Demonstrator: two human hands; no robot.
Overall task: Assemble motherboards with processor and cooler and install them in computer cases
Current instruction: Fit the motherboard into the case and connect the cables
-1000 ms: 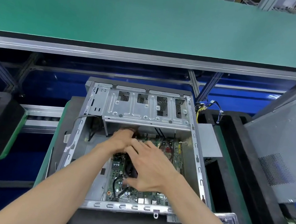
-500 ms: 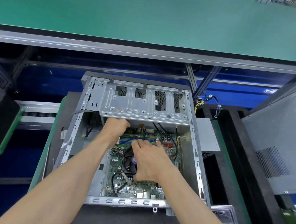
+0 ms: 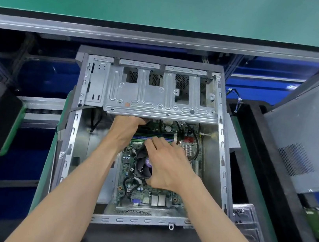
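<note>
My right hand (image 3: 165, 164) cups the cooler fan (image 3: 143, 165) on the motherboard (image 3: 144, 196), which lies inside the computer case (image 3: 221, 151). My left hand (image 3: 127, 128) reaches under the drive cage (image 3: 158, 95) — fingers hidden, grip unclear. Best to seat the board level — ports flush to the rear panel.

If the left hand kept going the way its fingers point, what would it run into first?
The left hand points away from the person, its fingertips already hidden under the near edge of the drive bracket. Going on, it would probably meet the far edge of the motherboard or the cables there; depth is unclear.
</note>
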